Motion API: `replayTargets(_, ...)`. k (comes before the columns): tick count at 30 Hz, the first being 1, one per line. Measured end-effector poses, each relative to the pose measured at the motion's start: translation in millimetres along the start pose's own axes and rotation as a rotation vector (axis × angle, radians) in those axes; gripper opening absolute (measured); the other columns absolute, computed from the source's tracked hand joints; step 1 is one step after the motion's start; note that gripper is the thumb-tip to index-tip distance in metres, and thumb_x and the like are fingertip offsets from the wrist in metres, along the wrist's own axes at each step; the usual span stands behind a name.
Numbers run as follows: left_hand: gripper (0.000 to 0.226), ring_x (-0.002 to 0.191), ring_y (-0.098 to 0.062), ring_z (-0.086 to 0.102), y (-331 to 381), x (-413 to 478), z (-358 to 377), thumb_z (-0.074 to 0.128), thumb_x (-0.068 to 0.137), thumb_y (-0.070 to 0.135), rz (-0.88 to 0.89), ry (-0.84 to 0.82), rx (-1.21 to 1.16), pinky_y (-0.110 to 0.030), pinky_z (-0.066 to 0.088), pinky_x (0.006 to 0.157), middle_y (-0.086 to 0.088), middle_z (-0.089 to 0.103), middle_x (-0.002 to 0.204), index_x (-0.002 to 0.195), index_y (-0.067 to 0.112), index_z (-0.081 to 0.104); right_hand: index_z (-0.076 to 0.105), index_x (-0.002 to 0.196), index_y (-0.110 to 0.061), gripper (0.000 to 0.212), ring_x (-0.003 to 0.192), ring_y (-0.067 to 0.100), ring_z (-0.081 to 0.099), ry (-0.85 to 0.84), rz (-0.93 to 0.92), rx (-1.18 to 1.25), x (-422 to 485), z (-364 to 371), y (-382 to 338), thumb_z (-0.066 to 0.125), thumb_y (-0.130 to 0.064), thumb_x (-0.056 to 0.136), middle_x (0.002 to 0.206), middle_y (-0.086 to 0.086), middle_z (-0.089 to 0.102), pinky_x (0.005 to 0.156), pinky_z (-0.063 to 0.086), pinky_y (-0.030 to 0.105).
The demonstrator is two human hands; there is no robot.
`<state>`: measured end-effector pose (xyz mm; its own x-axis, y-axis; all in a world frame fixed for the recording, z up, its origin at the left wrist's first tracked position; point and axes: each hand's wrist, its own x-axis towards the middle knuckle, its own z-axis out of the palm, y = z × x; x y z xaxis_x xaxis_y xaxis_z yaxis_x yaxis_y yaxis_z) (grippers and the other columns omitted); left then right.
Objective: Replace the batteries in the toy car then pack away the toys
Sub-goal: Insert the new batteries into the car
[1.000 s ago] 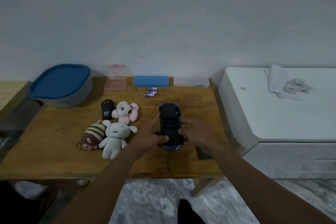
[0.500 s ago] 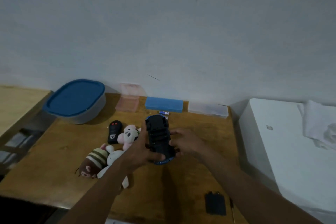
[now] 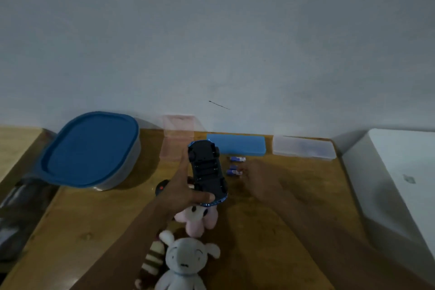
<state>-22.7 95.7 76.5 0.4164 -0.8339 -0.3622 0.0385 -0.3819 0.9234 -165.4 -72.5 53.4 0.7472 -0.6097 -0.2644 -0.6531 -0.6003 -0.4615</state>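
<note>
The blue toy car (image 3: 208, 170) is upside down above the table, its black underside up and its battery bay uncovered. My left hand (image 3: 182, 189) grips it from the left side, thumb across its near end. My right hand (image 3: 260, 178) is off the car, blurred, its fingers reaching beside the small batteries (image 3: 235, 166) that lie on the wooden table (image 3: 94, 231). A pink plush (image 3: 196, 218), a white plush (image 3: 184, 263) and a striped brown plush (image 3: 150, 263) lie near the front. The black remote (image 3: 162, 187) peeks out behind my left hand.
A grey tub with a blue lid (image 3: 90, 149) stands at the back left. Along the wall sit a pink clear box (image 3: 177, 135), a blue box (image 3: 236, 145) and a clear box (image 3: 303, 148). A white cabinet (image 3: 395, 172) borders the table's right side.
My right hand has let go of the car and moved right toward the batteries. My left hand now holds the car alone, lifted slightly. The camera has moved closer and tilted.
</note>
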Motion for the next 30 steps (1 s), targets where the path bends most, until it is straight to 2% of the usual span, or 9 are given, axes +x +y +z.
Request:
replayTargets(4, 0.126, 0.102, -0.012, 0.064, -3, 24, -21, 0.081, 0.067, -0.006, -0.012, -0.087, -0.004, -0.037, 0.060, 0.076, 0.001, 0.059, 0.123, 0.145, 0.051, 0.000, 0.057, 0.128, -0.030, 0.033, 0.108, 0.023, 0.056, 0.053, 0.013, -0.214, 20, 11, -13, 0.052, -0.030, 0.095, 0.127, 0.002, 0.053, 0.089, 0.045, 0.032)
replayTargets(10, 0.127, 0.093, -0.001, 0.065, -2, 40, -27, 0.080, 0.067, -0.008, -0.004, -0.179, -0.011, -0.033, 0.059, 0.078, 0.018, 0.059, 0.114, 0.149, 0.041, -0.004, 0.055, 0.124, -0.028, 0.035, 0.116, 0.023, 0.048, 0.058, -0.037, -0.381, 21, 23, -19, 0.059, -0.026, 0.090, 0.126, 0.002, 0.051, 0.096, 0.039, 0.034)
replayTargets(13, 0.128, 0.090, 0.004, 0.065, -2, 41, -28, 0.080, 0.066, -0.008, 0.013, -0.209, -0.015, -0.029, 0.059, 0.077, 0.026, 0.057, 0.111, 0.150, 0.039, -0.004, 0.062, 0.116, -0.028, 0.033, 0.111, 0.025, 0.049, 0.092, -0.018, -0.458, 24, 29, -20, 0.068, -0.027, 0.083, 0.121, 0.004, 0.055, 0.093, 0.043, 0.037)
replayTargets(15, 0.128, 0.092, 0.004, 0.065, -2, 42, -29, 0.081, 0.066, -0.007, 0.009, -0.212, -0.037, -0.029, 0.059, 0.077, 0.023, 0.058, 0.114, 0.149, 0.041, -0.003, 0.063, 0.115, -0.026, 0.037, 0.112, 0.025, 0.049, 0.080, -0.013, -0.467, 26, 27, -21, 0.072, -0.028, 0.080, 0.123, 0.005, 0.054, 0.093, 0.044, 0.039)
replayTargets(18, 0.130, 0.096, -0.005, 0.067, -2, 43, -30, 0.083, 0.065, -0.005, -0.004, -0.195, -0.054, -0.038, 0.059, 0.083, 0.007, 0.061, 0.121, 0.148, 0.045, -0.003, 0.058, 0.124, -0.024, 0.043, 0.123, 0.026, 0.045, 0.015, -0.048, -0.447, 31, 24, -19, 0.068, -0.022, 0.083, 0.136, 0.005, 0.046, 0.101, 0.042, 0.040)
replayTargets(21, 0.130, 0.094, -0.007, 0.068, -1, 42, -30, 0.080, 0.067, -0.008, -0.025, -0.187, -0.088, -0.035, 0.059, 0.079, 0.000, 0.064, 0.117, 0.148, 0.045, -0.007, 0.053, 0.128, -0.024, 0.045, 0.127, 0.026, 0.040, -0.017, -0.086, -0.489, 34, 21, -13, 0.063, -0.022, 0.085, 0.142, 0.005, 0.041, 0.104, 0.040, 0.041)
replayTargets(25, 0.119, 0.096, -0.004, 0.066, 2, 43, -30, 0.080, 0.067, -0.008, 0.004, -0.139, -0.077, -0.031, 0.059, 0.076, 0.002, 0.061, 0.121, 0.143, 0.049, 0.008, 0.024, 0.147, -0.023, 0.059, 0.136, 0.030, 0.026, -0.170, -0.152, -0.646, 35, 22, -6, 0.045, -0.033, 0.094, 0.151, 0.010, 0.023, 0.110, 0.029, 0.044)
replayTargets(27, 0.116, 0.100, -0.007, 0.065, 2, 44, -30, 0.081, 0.066, -0.005, 0.006, -0.132, -0.066, -0.029, 0.058, 0.075, 0.002, 0.058, 0.125, 0.141, 0.051, 0.011, 0.025, 0.146, -0.020, 0.057, 0.131, 0.031, 0.032, -0.162, -0.179, -0.694, 36, 25, -1, 0.039, -0.040, 0.094, 0.146, 0.012, 0.027, 0.104, 0.033, 0.044)
replayTargets(30, 0.113, 0.101, -0.006, 0.063, 1, 43, -33, 0.083, 0.066, 0.000, -0.013, -0.123, -0.042, -0.027, 0.058, 0.075, 0.003, 0.059, 0.124, 0.141, 0.049, 0.016, 0.053, 0.117, -0.016, 0.049, 0.097, 0.030, 0.055, -0.170, -0.189, -0.709, 39, 29, 2, 0.053, -0.050, 0.082, 0.115, 0.013, 0.058, 0.075, 0.049, 0.041)
